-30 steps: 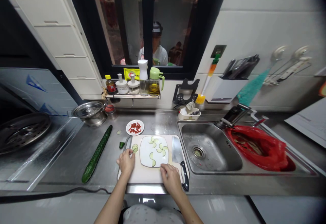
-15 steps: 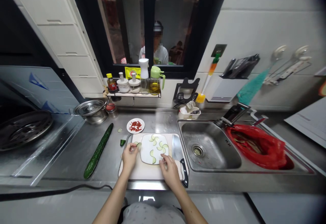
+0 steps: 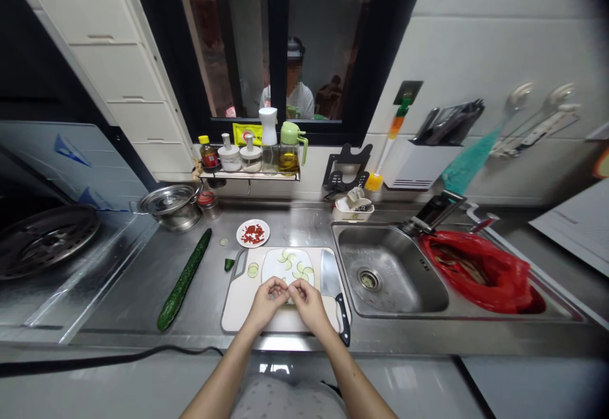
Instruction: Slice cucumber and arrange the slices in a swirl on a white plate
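Over the near part of a white plate (image 3: pixel 271 260), my left hand (image 3: pixel 270 301) and my right hand (image 3: pixel 307 301) meet at their fingertips. Both hands are closed in a pinch; whatever lies between the fingers is too small to make out. Pale green cucumber slices (image 3: pixel 303 271) are laid in curved, pinwheel-like groups on the plate, and the nearer ones are partly covered by my hands. Under the plate is a cutting board (image 3: pixel 240 308), with a few loose round cucumber slices (image 3: pixel 252 270) at its left. A knife (image 3: pixel 329 273) with a black handle rests along the board's right side.
A whole cucumber (image 3: pixel 184 282) and a cucumber end (image 3: pixel 229 265) lie left of the board. Behind it stands a small plate of chopped red pieces (image 3: pixel 253 233). The sink (image 3: pixel 390 266) is at the right, with a red bag (image 3: pixel 480 273) beside it. A lidded pot (image 3: pixel 176 206) stands back left.
My left hand has moved right from the loose slices to above the plate's near side. My right hand has shifted slightly left, and the fingertips of both now meet.
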